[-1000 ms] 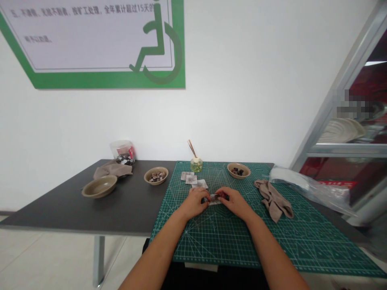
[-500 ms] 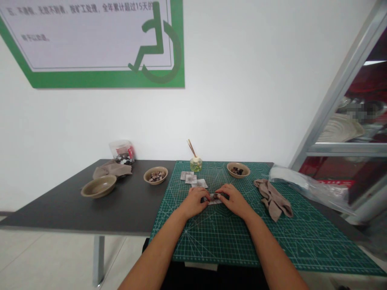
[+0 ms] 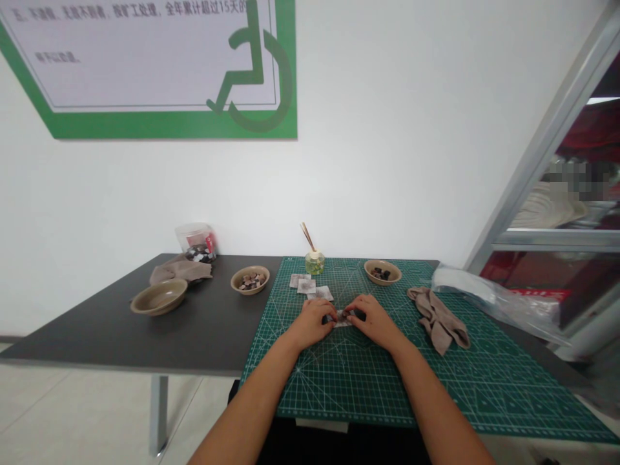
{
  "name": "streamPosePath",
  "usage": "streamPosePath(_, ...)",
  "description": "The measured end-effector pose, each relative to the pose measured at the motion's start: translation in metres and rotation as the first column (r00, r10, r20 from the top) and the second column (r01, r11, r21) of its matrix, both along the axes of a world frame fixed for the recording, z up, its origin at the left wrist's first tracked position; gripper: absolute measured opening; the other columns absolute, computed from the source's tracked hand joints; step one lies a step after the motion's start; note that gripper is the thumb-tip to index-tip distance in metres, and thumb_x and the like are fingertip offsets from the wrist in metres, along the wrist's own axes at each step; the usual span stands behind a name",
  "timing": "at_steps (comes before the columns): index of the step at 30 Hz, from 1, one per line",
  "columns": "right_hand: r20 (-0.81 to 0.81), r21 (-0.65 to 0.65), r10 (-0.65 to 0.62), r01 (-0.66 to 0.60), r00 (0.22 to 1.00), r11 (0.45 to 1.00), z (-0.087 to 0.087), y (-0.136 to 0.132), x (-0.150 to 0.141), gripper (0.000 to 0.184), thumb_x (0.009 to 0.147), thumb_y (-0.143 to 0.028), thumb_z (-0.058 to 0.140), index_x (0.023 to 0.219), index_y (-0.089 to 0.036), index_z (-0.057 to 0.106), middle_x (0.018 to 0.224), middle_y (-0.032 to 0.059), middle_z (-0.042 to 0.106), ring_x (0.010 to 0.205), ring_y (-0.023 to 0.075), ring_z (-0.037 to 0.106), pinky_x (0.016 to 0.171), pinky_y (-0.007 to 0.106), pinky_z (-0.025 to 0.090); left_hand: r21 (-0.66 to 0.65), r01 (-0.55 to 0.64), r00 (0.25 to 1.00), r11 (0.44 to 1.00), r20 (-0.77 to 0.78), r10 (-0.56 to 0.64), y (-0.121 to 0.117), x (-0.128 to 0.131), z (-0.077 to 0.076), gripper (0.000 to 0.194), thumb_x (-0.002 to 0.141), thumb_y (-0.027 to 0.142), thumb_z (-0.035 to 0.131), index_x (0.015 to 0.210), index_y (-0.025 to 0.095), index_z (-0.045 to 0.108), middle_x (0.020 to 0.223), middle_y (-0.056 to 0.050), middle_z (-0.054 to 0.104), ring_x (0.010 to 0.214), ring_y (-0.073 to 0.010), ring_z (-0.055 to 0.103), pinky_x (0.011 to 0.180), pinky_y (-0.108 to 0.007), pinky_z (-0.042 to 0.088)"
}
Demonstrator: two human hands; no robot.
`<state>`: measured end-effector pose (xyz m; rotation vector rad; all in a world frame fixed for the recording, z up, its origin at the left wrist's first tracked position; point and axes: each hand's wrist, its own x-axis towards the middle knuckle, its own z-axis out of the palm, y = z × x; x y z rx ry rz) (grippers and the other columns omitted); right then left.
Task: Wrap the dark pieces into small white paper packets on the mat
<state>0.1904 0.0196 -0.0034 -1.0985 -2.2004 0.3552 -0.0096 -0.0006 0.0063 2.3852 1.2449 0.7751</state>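
Note:
A small printed paper square (image 3: 344, 324) lies on the green cutting mat (image 3: 349, 381) with a small dark brown piece (image 3: 341, 315) on it. My left hand (image 3: 316, 321) has its fingers curled in at the left side of the paper. From the right side, the thumb and fingers of my right hand (image 3: 371, 318) close on the paper beside the piece. Fingers partly hide both paper and piece. Just beyond my left hand lie several more printed paper squares (image 3: 306, 285), some overlapping.
On the mat stand a reed diffuser (image 3: 314, 262), a bowl of dark pieces (image 3: 391, 280) and a crumpled brown cloth (image 3: 438, 320). The dark table (image 3: 203, 342) bears a bowl of brown pieces (image 3: 236, 288), another bowl (image 3: 162, 305), a cloth (image 3: 179, 270) and a clear jar (image 3: 196, 242).
My fingers have shifted slightly around the paper and the dark piece. Both hands stay in nearly the same place, and the view has tilted a little.

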Motion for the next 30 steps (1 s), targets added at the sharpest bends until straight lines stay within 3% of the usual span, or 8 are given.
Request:
streamPosePath(4, -0.016, 0.011, -0.043, 0.043, 0.999, 0.999, 0.0006, -0.0006, 0.003, 0.009, 0.072, -0.012, 0.057, 0.077, -0.018, 0.063, 0.083, 0.0048, 0.059, 0.087, 0.0201, 0.05, 0.081, 0.036, 0.039, 0.0, -0.001, 1.0, 1.0, -0.002, 0.001, 0.0001, -0.0004, -0.001, 0.015, 0.074, 0.012, 0.053, 0.079, 0.021, 0.064, 0.099, -0.002, 0.064, 0.104, -0.0209, 0.052, 0.093, -0.039, 0.031)
streamPosePath(10, -0.009, 0.013, 0.033, -0.033, 0.999, 0.999, 0.0004, -0.0019, -0.0006, 0.009, 0.073, -0.014, 0.057, 0.078, -0.019, 0.062, 0.082, 0.0042, 0.058, 0.085, 0.0193, 0.051, 0.079, 0.035, 0.04, -0.008, -0.006, 1.0, 1.0, -0.021, 0.006, -0.0006, 0.0003, 0.0008, 0.014, 0.075, 0.012, 0.054, 0.08, 0.021, 0.064, 0.099, -0.003, 0.064, 0.103, -0.0211, 0.052, 0.092, -0.039, 0.032)
streamPosePath(16, 0.007, 0.0, -0.072, 0.072, 0.997, 0.997, -0.0008, 0.0002, 0.0022, 0.008, 0.072, -0.013, 0.058, 0.078, -0.018, 0.06, 0.084, 0.0045, 0.059, 0.087, 0.0204, 0.051, 0.081, 0.036, 0.039, -0.007, -0.006, 1.0, 1.0, -0.009, 0.006, -0.0003, 0.0003, 0.0002, 0.014, 0.074, 0.012, 0.054, 0.079, 0.021, 0.064, 0.1, -0.002, 0.064, 0.103, -0.021, 0.052, 0.093, -0.039, 0.032)
streamPosePath(20, 0.02, -0.002, -0.046, 0.046, 0.999, 0.999, 0.0011, -0.0018, 0.0016, 0.006, 0.073, -0.013, 0.056, 0.075, -0.018, 0.059, 0.082, 0.0039, 0.058, 0.085, 0.0194, 0.05, 0.079, 0.034, 0.04, -0.007, 0.0, 1.0, 1.0, -0.007, 0.0, -0.0001, 0.0, -0.0002, 0.015, 0.074, 0.011, 0.054, 0.079, 0.021, 0.064, 0.099, -0.002, 0.065, 0.104, -0.021, 0.052, 0.094, -0.038, 0.032)
streamPosePath(30, 0.008, 0.068, -0.069, 0.068, 0.998, 0.995, -0.0059, 0.0044, 0.0034, 0.013, 0.081, -0.026, 0.056, 0.091, -0.019, 0.062, 0.09, 0.0066, 0.058, 0.091, 0.0214, 0.049, 0.084, 0.039, 0.038, 0.001, -0.004, 1.0, 1.0, -0.011, 0.004, -0.0014, 0.0004, 0.0023, 0.015, 0.075, 0.011, 0.053, 0.078, 0.02, 0.064, 0.096, -0.002, 0.064, 0.102, -0.0202, 0.052, 0.092, -0.038, 0.032)
